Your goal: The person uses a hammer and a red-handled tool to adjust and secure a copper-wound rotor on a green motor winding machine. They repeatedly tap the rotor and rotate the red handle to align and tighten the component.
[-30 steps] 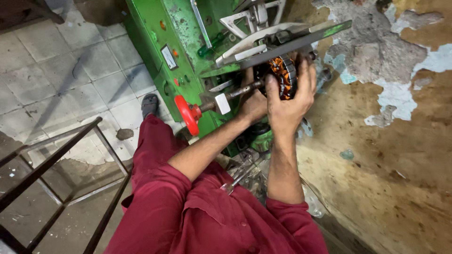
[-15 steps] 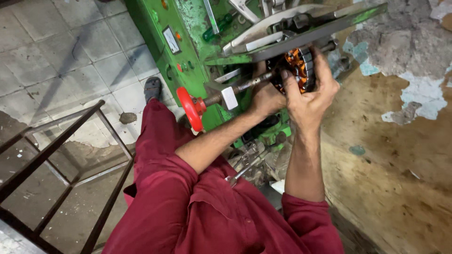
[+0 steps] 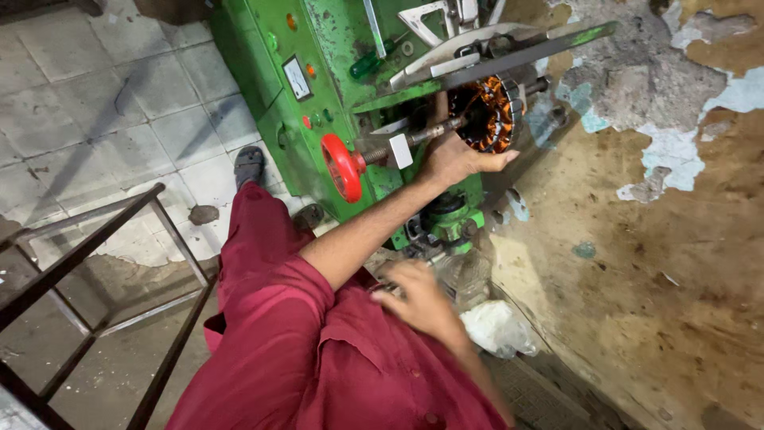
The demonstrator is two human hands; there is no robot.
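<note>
Pale tiled floor [image 3: 119,103], peeling patchy wall [image 3: 676,199], dark metal frame [image 3: 95,263].

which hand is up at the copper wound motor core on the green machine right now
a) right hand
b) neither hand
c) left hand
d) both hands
c) Only the left hand is up beside the copper-wound core on the green machine; the right hand is down near the lap, close to the red garment.

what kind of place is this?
Likely a small motor-rewinding workshop: a green machine with a red handwheel, a copper-wound stator by the left hand, and a peeling wall.
</note>
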